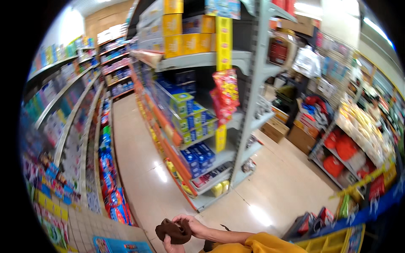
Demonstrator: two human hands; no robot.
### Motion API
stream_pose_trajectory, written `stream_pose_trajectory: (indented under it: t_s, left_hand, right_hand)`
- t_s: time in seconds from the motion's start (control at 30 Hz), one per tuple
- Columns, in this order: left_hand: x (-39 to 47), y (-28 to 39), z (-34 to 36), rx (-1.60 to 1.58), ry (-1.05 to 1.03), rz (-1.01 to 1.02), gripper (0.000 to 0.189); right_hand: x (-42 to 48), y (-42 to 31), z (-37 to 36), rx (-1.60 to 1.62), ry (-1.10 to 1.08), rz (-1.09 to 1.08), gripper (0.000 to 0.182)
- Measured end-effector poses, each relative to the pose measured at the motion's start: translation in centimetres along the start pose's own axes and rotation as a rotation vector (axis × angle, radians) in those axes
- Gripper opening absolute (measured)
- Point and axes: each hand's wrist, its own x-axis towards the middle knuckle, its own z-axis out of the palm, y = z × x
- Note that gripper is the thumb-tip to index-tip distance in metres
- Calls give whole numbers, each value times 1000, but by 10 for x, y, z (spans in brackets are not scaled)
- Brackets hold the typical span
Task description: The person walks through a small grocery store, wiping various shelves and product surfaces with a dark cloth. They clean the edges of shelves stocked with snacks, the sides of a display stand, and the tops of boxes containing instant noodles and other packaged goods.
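Observation:
Near the bottom edge, a dark brown rolled piece of soft cloth (173, 231) is held between both hands. My right hand (186, 224) grips its upper right side, and the bare forearm runs back to a mustard-yellow sleeve. From below, my left hand (172, 245) pinches the cloth's lower edge; the picture's rim cuts off the rest of that arm. The cloth has a fold or opening near its middle. What kind of article it is cannot be told.
Ahead stands a grey metal shelf unit (245, 126) with boxes and a hanging strip of red packets (225, 95). Stocked shelves (68, 132) line the aisle's left side. Cartons (274, 129) sit on the tiled floor. A person in white (306, 61) stands farther back. Yellow trays (332, 242) are lower right.

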Motion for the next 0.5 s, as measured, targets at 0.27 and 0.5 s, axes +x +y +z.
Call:
stream_pose_trajectory:
  t_s: [0.27,0.5]
  left_hand:
    - [-6,-38,68,204,-355,-394,55]
    - [-25,-92,102,206,-586,-921,53]
  right_hand:
    - [-99,-29,-48,-100,413,-475,31]
    - [-241,-97,-78,-856,187,-179,35]
